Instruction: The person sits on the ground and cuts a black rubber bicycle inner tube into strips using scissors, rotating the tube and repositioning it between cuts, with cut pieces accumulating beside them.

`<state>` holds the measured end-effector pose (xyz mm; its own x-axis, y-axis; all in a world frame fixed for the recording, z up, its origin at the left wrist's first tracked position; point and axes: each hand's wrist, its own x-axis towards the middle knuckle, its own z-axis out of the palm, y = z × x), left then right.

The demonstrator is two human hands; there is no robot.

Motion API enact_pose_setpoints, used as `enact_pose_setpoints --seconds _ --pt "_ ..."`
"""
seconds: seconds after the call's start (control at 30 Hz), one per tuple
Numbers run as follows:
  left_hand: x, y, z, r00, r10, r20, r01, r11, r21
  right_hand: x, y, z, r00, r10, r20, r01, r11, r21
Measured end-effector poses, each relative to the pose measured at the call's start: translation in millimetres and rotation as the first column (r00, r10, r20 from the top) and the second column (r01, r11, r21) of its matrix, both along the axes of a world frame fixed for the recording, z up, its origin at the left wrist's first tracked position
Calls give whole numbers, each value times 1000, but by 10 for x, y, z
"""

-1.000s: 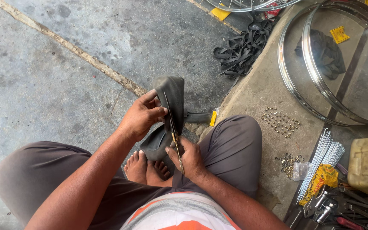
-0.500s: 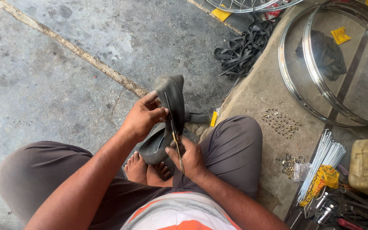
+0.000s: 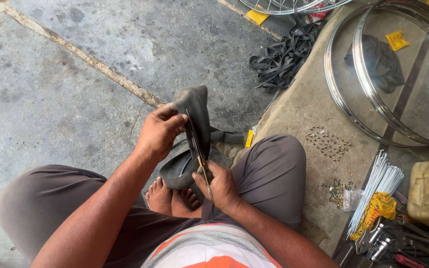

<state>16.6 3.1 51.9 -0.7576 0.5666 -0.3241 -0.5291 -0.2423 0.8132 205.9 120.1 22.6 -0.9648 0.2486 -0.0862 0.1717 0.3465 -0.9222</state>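
Both hands work above the crossed bare feet: left hand [image 3: 160, 133] pinches the folded top of a limp, matte black rubber inner tube [image 3: 194, 111], held upright. Right hand [image 3: 220, 186] closes around thin metal scissors [image 3: 199, 156], blades against the rubber's edge.

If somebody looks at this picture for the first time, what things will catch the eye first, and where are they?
In the middle, the left hand holds up a folded black rubber tube while the right hand works thin scissors along it. At the upper right, shiny metal wheel rims lie on a stone slab, with a bundle of spokes below them at the right edge.
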Motion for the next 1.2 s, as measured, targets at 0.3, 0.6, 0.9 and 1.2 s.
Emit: enact_pose_setpoints --seconds 0.3,0.6,0.9,1.2 --pt "57 18 22 980 -179 -90 170 980 -101 6 28 -17 999 -34 -33 34 999 8" --pt "-41 -30 -83 996 -40 -85 41 999 6 6 -3 11 1000 -6 -10 6 999 44" --pt "88 39 103 964 -226 -141 180 943 -278 -8 23 18 998 -30 54 28 999 42" --pt "23 -8 -20 986 -44 -160 22 990 -138 7 7 23 998 9 -57 -3 996 89"
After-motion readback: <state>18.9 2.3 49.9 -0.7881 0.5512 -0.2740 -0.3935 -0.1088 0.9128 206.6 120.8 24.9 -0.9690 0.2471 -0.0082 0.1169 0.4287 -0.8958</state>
